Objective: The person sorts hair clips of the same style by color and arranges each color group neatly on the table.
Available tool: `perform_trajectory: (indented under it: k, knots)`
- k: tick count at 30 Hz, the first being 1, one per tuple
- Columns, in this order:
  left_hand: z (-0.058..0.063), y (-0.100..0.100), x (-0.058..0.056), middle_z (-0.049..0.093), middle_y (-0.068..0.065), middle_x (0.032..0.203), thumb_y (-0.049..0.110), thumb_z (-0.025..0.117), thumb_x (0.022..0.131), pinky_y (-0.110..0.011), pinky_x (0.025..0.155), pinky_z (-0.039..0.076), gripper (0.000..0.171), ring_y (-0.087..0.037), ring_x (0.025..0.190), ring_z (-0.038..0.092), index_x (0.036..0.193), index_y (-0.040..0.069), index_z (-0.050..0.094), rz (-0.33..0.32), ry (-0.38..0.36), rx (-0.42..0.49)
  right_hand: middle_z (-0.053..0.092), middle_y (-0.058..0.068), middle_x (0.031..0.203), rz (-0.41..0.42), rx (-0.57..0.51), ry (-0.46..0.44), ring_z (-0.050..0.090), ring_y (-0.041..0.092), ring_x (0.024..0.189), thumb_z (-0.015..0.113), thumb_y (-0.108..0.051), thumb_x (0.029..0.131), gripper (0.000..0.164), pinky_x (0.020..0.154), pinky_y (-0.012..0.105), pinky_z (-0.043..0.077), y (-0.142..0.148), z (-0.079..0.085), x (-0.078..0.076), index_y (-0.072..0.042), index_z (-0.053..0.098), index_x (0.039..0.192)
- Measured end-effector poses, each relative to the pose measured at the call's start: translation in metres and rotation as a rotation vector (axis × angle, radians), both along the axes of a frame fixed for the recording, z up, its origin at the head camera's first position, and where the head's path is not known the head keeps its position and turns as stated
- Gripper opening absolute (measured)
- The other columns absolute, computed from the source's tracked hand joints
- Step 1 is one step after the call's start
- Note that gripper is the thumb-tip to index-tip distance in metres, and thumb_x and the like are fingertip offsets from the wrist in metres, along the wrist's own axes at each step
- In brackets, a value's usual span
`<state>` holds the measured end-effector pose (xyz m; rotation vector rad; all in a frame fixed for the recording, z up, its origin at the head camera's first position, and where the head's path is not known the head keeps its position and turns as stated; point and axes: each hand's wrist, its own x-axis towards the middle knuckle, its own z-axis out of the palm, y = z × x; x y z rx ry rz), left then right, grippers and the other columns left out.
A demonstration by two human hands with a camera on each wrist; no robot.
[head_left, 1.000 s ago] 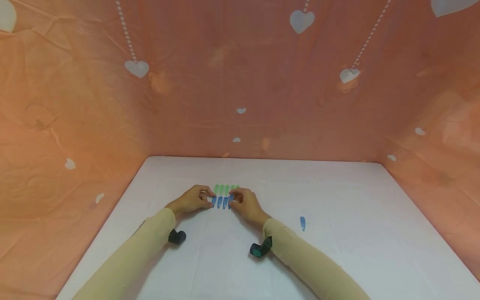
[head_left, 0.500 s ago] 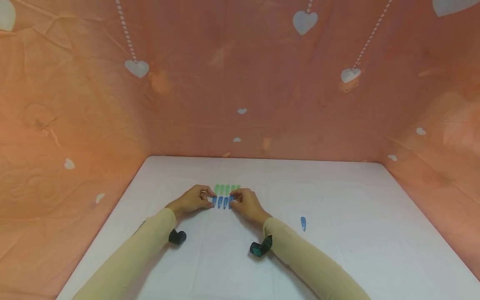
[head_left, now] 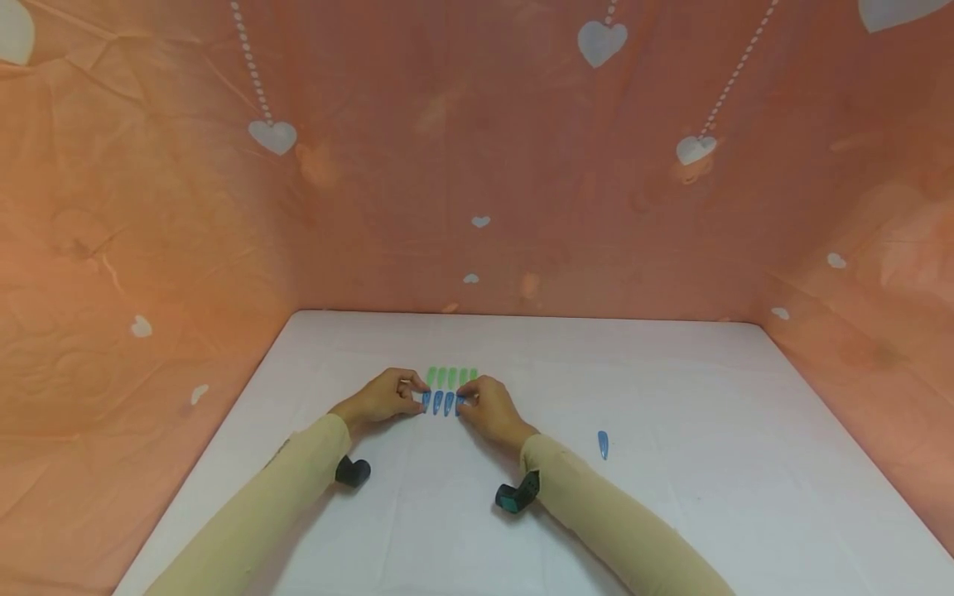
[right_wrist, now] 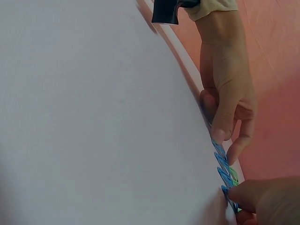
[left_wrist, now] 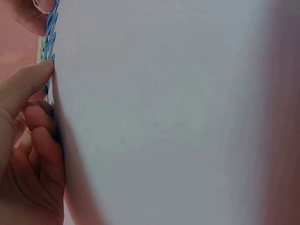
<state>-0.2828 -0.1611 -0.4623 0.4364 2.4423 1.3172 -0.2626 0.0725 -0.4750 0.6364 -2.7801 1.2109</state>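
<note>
Several blue teardrop-shaped snap hair clips (head_left: pixel 437 403) lie side by side in a short row on the white table. My left hand (head_left: pixel 387 393) pinches the leftmost blue clip (head_left: pixel 426 399) end to end between thumb and index finger. At the row's other end, my right hand (head_left: pixel 490 411) holds the rightmost blue clip (head_left: pixel 459 401) the same way, covering part of it. Just behind runs a row of green hair clips (head_left: pixel 452 378), its right end close to my right fingers. In the right wrist view the blue clips (right_wrist: pixel 224 174) appear edge-on between both hands.
One more blue hair clip (head_left: pixel 603 445) lies alone on the table (head_left: pixel 708 397), right of my right forearm. Orange cloth with white hearts (head_left: pixel 477 165) walls in the table's back and sides. Black wrist cameras (head_left: pixel 517 494) hang under both sleeves.
</note>
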Motion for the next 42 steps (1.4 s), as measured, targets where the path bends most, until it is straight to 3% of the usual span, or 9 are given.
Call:
perform_trajectory:
  k: [8,15,21,28,36,42]
  knots:
    - [0.001,0.001,0.001,0.05,0.004,0.066,0.004,0.071,0.09,-0.021,0.059,0.037,0.031,-0.01,0.063,0.044,0.12,-0.003,0.064,0.025,-0.028,0.002,0.071,0.016,0.111,0.016,0.015,-0.026,0.057,0.018,0.091,0.07,-0.005,0.088,0.025,0.082,0.032,0.047,0.003,0.001,-0.001,0.003,0.073,0.111]
    - [0.003,0.002,0.001,0.049,0.006,0.064,0.006,0.073,0.09,-0.02,0.057,0.035,0.031,-0.008,0.06,0.043,0.119,-0.003,0.065,0.009,0.017,-0.049,0.073,0.015,0.105,0.013,0.02,0.009,0.056,0.015,0.083,0.07,-0.003,0.085,0.025,0.075,0.026,0.046,0.002,0.004,0.0,0.003,0.074,0.109]
    - [0.004,0.002,0.002,0.049,0.005,0.064,0.006,0.073,0.089,-0.021,0.057,0.035,0.033,-0.009,0.06,0.042,0.119,-0.004,0.065,0.006,0.033,-0.051,0.071,0.014,0.104,0.009,-0.019,0.0,0.057,0.015,0.083,0.07,-0.011,0.091,0.023,0.073,0.026,0.046,0.005,0.004,0.002,0.001,0.073,0.111]
    - [0.003,0.002,0.002,0.051,0.004,0.066,0.007,0.073,0.089,-0.021,0.059,0.037,0.032,-0.01,0.061,0.044,0.12,-0.002,0.065,0.024,0.02,-0.053,0.068,0.014,0.111,0.003,-0.081,-0.052,0.06,0.017,0.089,0.067,-0.018,0.096,0.024,0.075,0.028,0.05,0.014,0.005,0.007,-0.003,0.071,0.114]
    - [0.001,0.001,0.001,0.05,0.004,0.065,0.006,0.073,0.089,-0.021,0.06,0.037,0.033,-0.01,0.061,0.044,0.12,-0.003,0.065,0.014,0.038,-0.052,0.069,0.013,0.112,0.015,-0.129,-0.114,0.063,0.012,0.08,0.065,-0.015,0.097,0.023,0.063,0.023,0.051,0.023,0.015,0.012,-0.002,0.07,0.115]
    - [0.002,0.001,0.003,0.051,0.004,0.065,0.005,0.073,0.089,-0.021,0.059,0.037,0.033,-0.011,0.062,0.044,0.12,-0.003,0.065,0.017,0.027,-0.041,0.069,0.013,0.115,0.009,-0.13,-0.138,0.064,0.013,0.083,0.067,-0.017,0.097,0.025,0.065,0.024,0.051,0.031,0.023,0.019,-0.003,0.07,0.116]
